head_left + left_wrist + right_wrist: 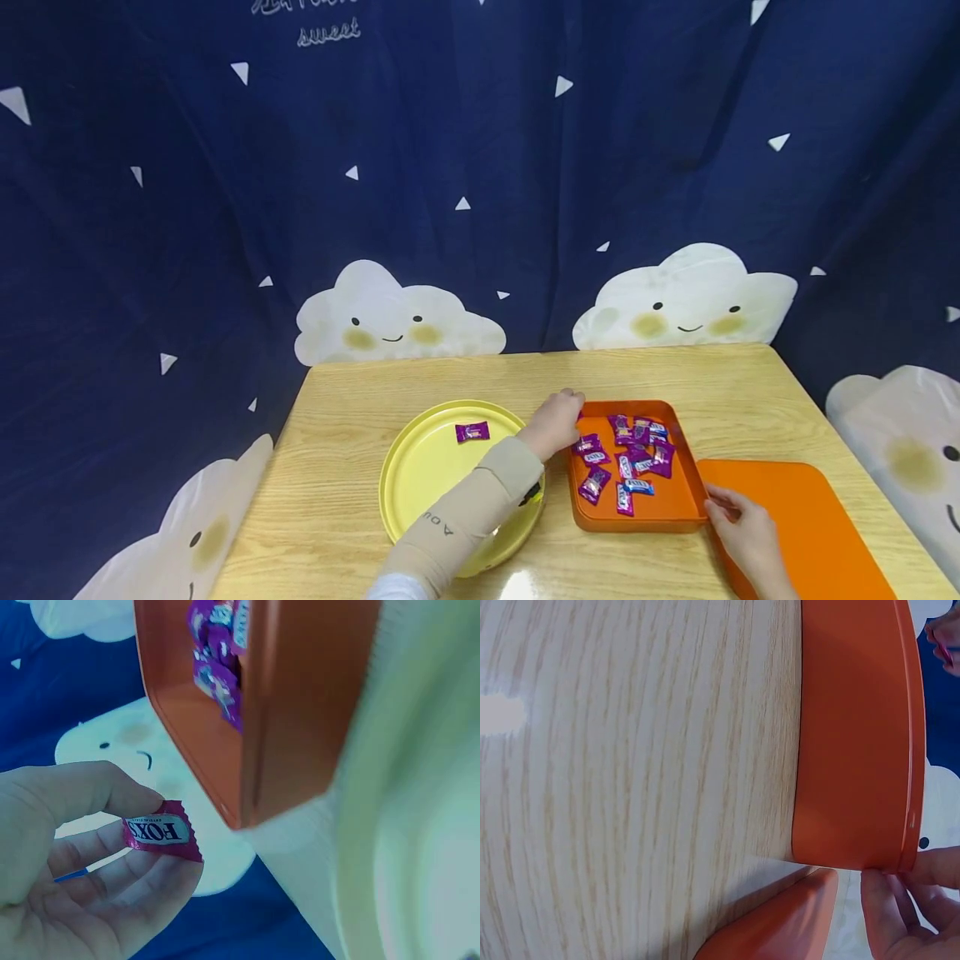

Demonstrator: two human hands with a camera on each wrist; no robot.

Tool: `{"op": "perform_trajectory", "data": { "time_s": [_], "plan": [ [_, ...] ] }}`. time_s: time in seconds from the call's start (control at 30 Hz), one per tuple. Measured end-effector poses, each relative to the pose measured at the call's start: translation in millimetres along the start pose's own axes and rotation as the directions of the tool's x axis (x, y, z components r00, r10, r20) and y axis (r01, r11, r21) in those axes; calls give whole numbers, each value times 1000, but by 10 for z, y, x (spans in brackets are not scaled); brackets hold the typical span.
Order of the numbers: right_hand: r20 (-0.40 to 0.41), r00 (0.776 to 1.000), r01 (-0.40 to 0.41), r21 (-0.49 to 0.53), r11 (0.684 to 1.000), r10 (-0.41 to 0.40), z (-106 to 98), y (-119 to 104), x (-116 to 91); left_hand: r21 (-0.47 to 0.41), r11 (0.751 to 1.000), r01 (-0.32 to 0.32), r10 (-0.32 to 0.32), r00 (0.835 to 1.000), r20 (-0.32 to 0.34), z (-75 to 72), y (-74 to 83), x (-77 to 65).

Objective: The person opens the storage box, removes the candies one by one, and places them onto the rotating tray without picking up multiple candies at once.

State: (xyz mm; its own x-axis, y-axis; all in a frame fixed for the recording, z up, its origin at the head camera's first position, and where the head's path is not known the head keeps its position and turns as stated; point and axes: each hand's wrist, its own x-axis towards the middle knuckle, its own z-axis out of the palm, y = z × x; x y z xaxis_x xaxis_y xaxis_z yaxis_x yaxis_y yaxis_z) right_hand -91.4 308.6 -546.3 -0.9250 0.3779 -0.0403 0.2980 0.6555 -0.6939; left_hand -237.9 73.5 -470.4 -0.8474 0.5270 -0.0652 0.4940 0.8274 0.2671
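Note:
Between thumb and fingers, my left hand (557,423) pinches a wrapped candy (161,831) in a purple-red wrapper marked FOX'S. It is held up near the left rim of an orange square box (637,525). Inside the box lie several purple-wrapped candies (594,483) and blue-white ones (638,487). My right hand (742,529) holds the box at its right wall, near the front corner, fingertips at the rim (911,825). Left of the box, a single purple candy (472,432) rests on a round yellow tray (401,492), which my left forearm partly covers.
An orange lid (810,517) lies to the right of the box, under my right hand. Everything stands on a light wooden table (337,433). A dark blue curtain (450,125) with clouds and triangles hangs behind the table.

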Motion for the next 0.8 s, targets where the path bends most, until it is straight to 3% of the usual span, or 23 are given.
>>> {"op": "perform_trajectory", "data": {
  "time_s": [0.37,0.8],
  "plan": [
    [9,1000,-1,-1,1000,1,-24,-2,-8,-16,996,-86,83,988,-126,-91,-511,-254],
    [9,1000,-4,5,1000,4,-28,-5,-12,-82,995,-64,53,991,-126,57,-850,-466]
  ]
}}
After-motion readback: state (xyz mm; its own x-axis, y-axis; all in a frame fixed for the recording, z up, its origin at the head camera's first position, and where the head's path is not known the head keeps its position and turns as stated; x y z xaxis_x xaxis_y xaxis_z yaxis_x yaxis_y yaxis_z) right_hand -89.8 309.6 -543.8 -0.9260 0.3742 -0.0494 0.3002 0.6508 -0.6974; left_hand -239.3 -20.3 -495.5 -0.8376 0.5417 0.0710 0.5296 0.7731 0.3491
